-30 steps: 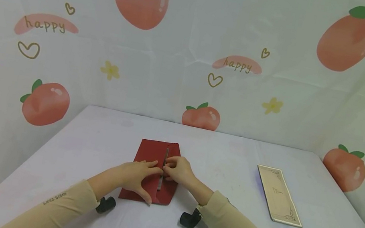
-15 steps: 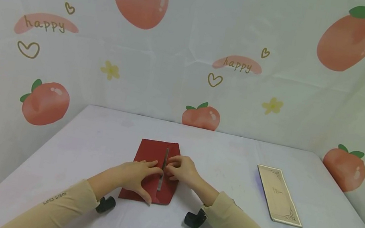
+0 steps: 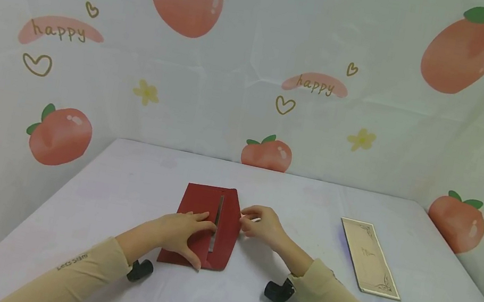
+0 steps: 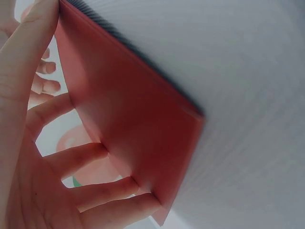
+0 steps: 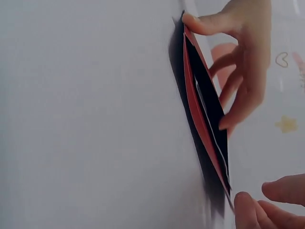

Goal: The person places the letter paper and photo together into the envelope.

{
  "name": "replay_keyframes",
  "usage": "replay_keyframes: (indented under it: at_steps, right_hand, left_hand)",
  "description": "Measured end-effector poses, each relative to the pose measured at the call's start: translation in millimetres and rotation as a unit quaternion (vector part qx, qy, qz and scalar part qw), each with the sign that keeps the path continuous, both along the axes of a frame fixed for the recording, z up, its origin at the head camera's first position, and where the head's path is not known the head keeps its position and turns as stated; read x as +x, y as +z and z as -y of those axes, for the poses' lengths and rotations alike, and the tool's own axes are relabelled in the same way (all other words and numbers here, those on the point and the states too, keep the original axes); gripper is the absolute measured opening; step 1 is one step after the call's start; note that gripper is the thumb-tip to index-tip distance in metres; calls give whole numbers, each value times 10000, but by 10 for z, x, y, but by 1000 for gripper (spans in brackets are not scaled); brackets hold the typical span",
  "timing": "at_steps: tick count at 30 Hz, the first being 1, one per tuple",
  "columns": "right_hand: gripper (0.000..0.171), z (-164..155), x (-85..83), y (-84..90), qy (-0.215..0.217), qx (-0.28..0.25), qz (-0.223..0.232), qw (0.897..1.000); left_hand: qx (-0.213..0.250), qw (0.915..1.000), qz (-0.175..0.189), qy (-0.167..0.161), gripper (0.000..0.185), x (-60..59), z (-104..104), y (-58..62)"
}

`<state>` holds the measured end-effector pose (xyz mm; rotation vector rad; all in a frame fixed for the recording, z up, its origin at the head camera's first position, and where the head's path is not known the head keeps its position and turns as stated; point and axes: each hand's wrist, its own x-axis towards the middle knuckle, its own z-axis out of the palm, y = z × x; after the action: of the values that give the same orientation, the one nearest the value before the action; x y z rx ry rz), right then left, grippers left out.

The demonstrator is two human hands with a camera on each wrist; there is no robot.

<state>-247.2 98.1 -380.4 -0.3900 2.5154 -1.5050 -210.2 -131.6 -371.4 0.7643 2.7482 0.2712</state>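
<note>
Red folded card (image 3: 204, 225) is laid flat near the middle of the white table (image 3: 117, 194), its two side flaps turned inward so that a narrow pale slit is left between them. The left half of the card is pressed down by the left hand (image 3: 181, 235), whose fingers are spread and nearly straight, fingertips set along the inner flap edge and thumb stretched toward the near edge. In the left wrist view the same fingers (image 4: 95, 152) are seen lying flat on the red surface, with nothing gripped. The right hand (image 3: 264, 225) is held just beside the card's right edge; its fingers are loosely curled and its fingertips are brought to that edge. In the right wrist view the card (image 5: 205, 124) is seen edge-on, the flap slightly lifted, with the right fingertips (image 5: 245, 202) at its near corner; whether the edge is pinched or only touched cannot be told. A beige card with an ornate border (image 3: 370, 258) is placed well apart on the right of the table. The peach-printed backdrop (image 3: 256, 67) is hung behind the table.
</note>
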Motion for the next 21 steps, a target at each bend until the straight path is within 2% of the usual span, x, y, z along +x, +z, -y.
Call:
replay_keyframes:
  at_steps: [9,21]
  right_hand:
    - [29,-336,-44,16,-143,233,-276,9992]
    - [32,-952,-101,50,-846,632,-373,9937]
  left_hand:
    - [44,10000,28,7,81,27,5,26]
    - [41,10000,12,-15,83,9,15,-7]
